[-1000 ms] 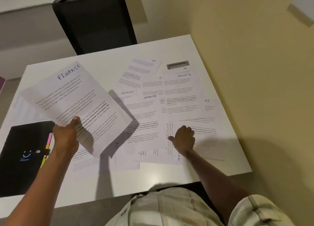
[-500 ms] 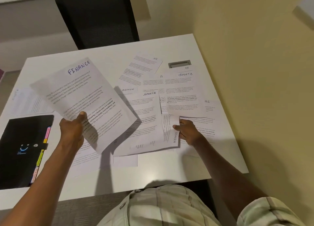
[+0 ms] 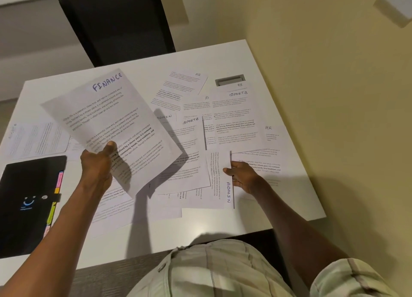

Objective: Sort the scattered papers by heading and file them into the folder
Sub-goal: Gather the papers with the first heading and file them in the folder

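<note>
My left hand (image 3: 98, 163) holds a sheet headed FINANCE (image 3: 111, 122) tilted above the table, thumb on its lower left part. My right hand (image 3: 242, 176) grips the edge of a sideways sheet headed ADMIN (image 3: 219, 180) and lifts that edge off the pile. Several other sheets lie spread on the white table (image 3: 200, 232): two headed SPORTS (image 3: 236, 116), some headed HR (image 3: 185, 82), another ADMIN (image 3: 165, 117). A black folder (image 3: 24, 203) with coloured tabs lies shut at the left front.
A black chair (image 3: 116, 22) stands behind the table's far edge. A yellow wall (image 3: 334, 96) runs close along the right side. A grey slot (image 3: 229, 80) is set in the tabletop at the far right. More sheets (image 3: 33, 139) lie beyond the folder.
My right hand went from lying flat on the pile to gripping the ADMIN sheet's edge and raising it. The FINANCE sheet in my left hand shifted slightly right.
</note>
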The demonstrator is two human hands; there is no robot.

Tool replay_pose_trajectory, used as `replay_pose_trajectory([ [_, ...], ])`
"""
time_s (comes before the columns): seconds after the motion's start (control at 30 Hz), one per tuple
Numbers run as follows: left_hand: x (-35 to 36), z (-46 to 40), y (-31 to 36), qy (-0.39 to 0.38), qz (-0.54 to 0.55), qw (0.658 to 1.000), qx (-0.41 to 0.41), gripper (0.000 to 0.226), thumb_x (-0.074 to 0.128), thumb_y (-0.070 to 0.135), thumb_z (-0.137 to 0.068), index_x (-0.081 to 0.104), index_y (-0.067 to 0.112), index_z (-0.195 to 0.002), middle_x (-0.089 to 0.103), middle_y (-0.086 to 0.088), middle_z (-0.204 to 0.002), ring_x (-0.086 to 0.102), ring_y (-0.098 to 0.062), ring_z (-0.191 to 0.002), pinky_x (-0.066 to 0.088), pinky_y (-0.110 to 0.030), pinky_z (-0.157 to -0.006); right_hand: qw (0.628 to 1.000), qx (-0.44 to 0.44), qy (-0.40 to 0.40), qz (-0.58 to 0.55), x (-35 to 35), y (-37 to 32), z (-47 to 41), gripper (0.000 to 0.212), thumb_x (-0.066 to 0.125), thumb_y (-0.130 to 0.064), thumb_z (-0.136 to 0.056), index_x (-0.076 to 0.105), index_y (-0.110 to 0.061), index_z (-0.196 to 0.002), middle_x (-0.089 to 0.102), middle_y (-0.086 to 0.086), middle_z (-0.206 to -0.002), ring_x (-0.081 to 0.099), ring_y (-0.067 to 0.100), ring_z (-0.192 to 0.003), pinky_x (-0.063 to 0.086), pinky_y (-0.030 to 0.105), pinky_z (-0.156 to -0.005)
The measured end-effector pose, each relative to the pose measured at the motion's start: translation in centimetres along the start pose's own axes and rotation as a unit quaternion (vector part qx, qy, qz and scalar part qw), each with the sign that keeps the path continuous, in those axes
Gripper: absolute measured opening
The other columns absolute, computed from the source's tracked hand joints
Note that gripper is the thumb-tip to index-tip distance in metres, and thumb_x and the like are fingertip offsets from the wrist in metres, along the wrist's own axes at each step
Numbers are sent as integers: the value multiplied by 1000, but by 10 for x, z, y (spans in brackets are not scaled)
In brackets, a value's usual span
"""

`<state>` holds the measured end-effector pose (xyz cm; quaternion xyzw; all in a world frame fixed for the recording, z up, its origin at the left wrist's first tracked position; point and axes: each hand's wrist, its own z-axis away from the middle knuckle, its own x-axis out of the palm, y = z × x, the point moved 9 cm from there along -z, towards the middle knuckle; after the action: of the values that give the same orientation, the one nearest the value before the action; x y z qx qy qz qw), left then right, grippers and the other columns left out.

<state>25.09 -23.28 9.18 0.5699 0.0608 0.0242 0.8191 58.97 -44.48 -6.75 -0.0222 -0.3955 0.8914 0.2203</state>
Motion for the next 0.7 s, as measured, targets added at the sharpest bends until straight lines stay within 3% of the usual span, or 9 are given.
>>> replay_pose_trajectory([
  [0.23,-3,1,0,-5,-3,1000,0,32,65,7,-94,59,20,-123,68,8,-108,64,-16,-98,50,-32,-76,993,-53,54,93,-10,-22,1,23,60,-11,-93,70,-11,-113,76,-2,-99,72,21,-84,54,29,-67],
  [0.33,-2,5,0,-2,-2,1000,1,28,64,8,-95,58,23,-118,67,11,-106,63,-13,-95,47,-31,-78,972,-92,97,193,-12,-39,2,25,59,-13,-91,69,-9,-114,75,1,-100,66,17,-65,47,26,-53],
  [0.37,-1,6,0,-1,-1,1000,1,26,64,8,-95,59,23,-116,67,11,-104,63,-12,-94,47,-31,-78,962,-100,101,234,-10,-42,2,24,58,-14,-91,68,-7,-112,74,5,-102,68,18,-67,51,30,-52],
  [0.43,1,9,-1,0,3,1000,1,23,64,6,-95,60,25,-108,67,12,-101,63,-10,-91,48,-29,-76,951,-91,57,290,5,-40,0,24,56,-19,-93,64,-7,-111,72,10,-105,71,27,-82,58,41,-65],
  [0.5,4,12,-2,-2,5,1000,-1,22,64,5,-94,62,26,-98,67,13,-98,63,-9,-89,48,-27,-75,935,-85,6,345,20,-39,2,28,53,-30,-96,64,-13,-115,70,5,-103,68,25,-85,56,36,-66],
  [0.57,5,12,-3,-7,6,1000,-1,23,65,5,-93,63,27,-96,67,13,-100,63,-10,-91,48,-29,-77,883,-136,62,444,15,-54,8,33,46,-38,-99,67,-12,-103,67,2,-91,64,23,-83,49,31,-67],
  [0.63,2,11,-3,-11,8,1000,2,23,65,5,-93,63,26,-103,67,12,-104,63,-12,-96,49,-31,-80,770,-213,202,566,-4,-72,20,33,42,-26,-100,67,-6,-88,67,9,-84,63,25,-84,52,37,-74],
  [0.67,0,11,-3,-10,7,1000,4,25,65,5,-93,63,25,-109,67,11,-106,63,-13,-98,49,-32,-81,724,-216,256,604,-15,-73,26,29,42,-20,-97,67,-6,-89,67,11,-88,63,27,-89,52,39,-77],
  [0.7,-3,11,-3,-8,7,1000,6,28,65,5,-93,61,23,-115,67,10,-108,63,-14,-99,50,-33,-82,705,-189,290,619,-28,-68,29,25,44,-19,-95,66,-7,-93,65,11,-96,60,28,-95,52,39,-79],
])
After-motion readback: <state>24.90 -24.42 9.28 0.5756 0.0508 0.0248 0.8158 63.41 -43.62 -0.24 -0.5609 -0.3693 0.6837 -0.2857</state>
